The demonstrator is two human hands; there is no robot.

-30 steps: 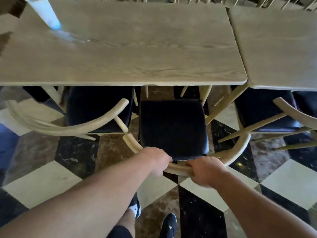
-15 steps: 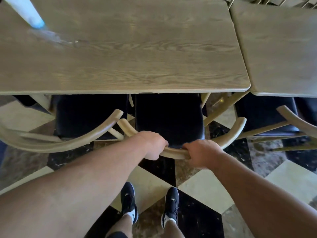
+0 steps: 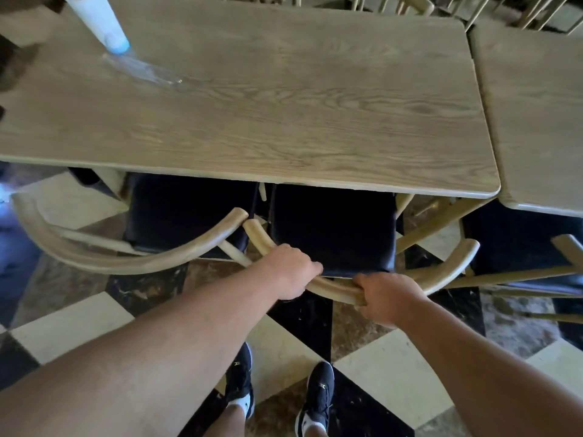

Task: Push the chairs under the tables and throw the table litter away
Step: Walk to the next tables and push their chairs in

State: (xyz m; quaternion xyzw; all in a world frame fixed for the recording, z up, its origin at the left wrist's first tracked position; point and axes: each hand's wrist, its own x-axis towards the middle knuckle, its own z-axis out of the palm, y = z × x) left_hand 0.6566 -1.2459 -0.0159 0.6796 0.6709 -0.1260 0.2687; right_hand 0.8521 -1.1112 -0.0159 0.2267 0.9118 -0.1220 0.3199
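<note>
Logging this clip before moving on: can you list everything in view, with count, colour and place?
Tables: two, light wood, end to end.
Near chairs: three, wood frames, black seats; middle chair mostly under the table.
Far chairs: wooden, count unclear.
Bottle: one, white and blue, table's far left.
Clear wrapper: one, beside the bottle.
Floor: black, cream, brown tiles.
Shoes: two, black.
Left hand, right hand: gripping the middle chair's backrest.

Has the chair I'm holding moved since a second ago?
Yes. The chair has slid forward under the table; the table edge now covers more of its dark seat.
</note>
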